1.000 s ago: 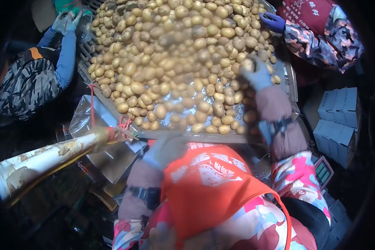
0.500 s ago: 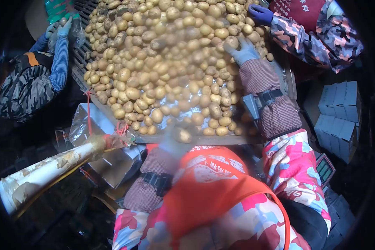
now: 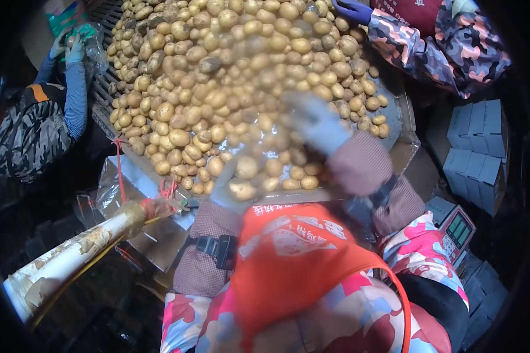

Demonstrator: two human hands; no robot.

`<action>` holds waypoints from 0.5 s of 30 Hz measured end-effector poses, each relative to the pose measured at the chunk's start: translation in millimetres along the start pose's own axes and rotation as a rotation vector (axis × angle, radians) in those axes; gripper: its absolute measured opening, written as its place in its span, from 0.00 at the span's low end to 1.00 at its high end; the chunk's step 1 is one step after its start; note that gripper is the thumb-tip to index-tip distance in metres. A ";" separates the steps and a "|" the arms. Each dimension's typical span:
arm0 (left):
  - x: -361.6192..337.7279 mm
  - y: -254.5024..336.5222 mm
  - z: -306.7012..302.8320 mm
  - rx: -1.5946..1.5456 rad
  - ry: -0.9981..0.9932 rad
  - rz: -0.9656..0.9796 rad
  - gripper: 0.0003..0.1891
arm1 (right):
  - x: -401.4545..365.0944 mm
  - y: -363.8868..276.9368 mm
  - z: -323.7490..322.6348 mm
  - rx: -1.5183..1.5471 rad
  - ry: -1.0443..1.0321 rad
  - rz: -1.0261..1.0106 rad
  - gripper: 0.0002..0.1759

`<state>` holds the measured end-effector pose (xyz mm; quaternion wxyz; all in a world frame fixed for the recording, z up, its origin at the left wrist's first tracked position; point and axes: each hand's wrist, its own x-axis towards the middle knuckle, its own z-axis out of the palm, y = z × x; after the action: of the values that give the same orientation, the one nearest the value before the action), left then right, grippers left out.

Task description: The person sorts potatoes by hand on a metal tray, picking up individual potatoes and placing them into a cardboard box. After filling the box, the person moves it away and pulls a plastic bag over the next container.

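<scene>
A broad heap of potatoes (image 3: 182,112) covers the sorting table in front of me. My left hand (image 3: 225,187), in a light grey-blue glove, is curled around a potato (image 3: 241,190) at the table's near edge. Another potato (image 3: 247,167) lies by its fingertips. Over the right part of the heap is my right hand (image 3: 317,122), gloved the same way, with fingers smeared by motion; I cannot tell whether it holds anything.
A co-worker's purple-gloved hand (image 3: 352,10) rests at the heap's far right. At far left another person's gloved hands (image 3: 70,48) handle a green-and-clear bag. Grey boxes (image 3: 476,156) and a scale display (image 3: 458,230) stand right; a white pole (image 3: 76,259) slants in from the left.
My right hand has swept left and nearer from the heap's right side. My left hand has shifted slightly left with the potato. The whole view has shifted a little.
</scene>
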<state>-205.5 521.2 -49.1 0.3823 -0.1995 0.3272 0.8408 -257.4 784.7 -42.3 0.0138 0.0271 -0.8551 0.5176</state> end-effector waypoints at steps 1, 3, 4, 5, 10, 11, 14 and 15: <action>-1.9 -3.4 -6.9 -0.273 -0.121 -0.047 0.28 | 24.8 44.8 -16.5 -0.196 0.216 0.068 0.29; -5.6 -12.5 -20.1 -0.523 -0.120 -0.131 0.29 | 66.6 93.4 -69.1 -0.651 0.329 0.346 0.35; -8.3 -17.3 -22.9 -0.427 -0.066 -0.093 0.28 | 74.0 136.2 -80.6 -0.947 0.339 0.249 0.37; -10.3 -22.6 -24.2 -0.330 -0.005 -0.056 0.28 | 78.7 133.5 -81.6 -1.054 0.330 0.342 0.37; 0.7 -32.9 -20.1 -0.017 0.038 0.095 0.29 | 69.8 117.0 -96.4 -0.639 0.285 0.439 0.35; 4.9 -34.4 -21.1 0.202 0.026 0.227 0.29 | 58.0 98.3 -99.5 -0.482 0.294 0.506 0.35; 0.8 -27.7 1.0 0.544 -0.024 0.429 0.29 | 6.5 32.2 -55.7 0.055 0.409 0.410 0.29; -9.6 -18.4 18.5 0.011 0.017 0.172 0.29 | -12.4 14.6 -35.1 0.082 0.369 0.393 0.30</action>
<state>-186.9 538.4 -37.8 0.3067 -0.1758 0.3511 0.8670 -246.0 822.9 -39.6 0.0677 -0.2338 -0.8053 0.5407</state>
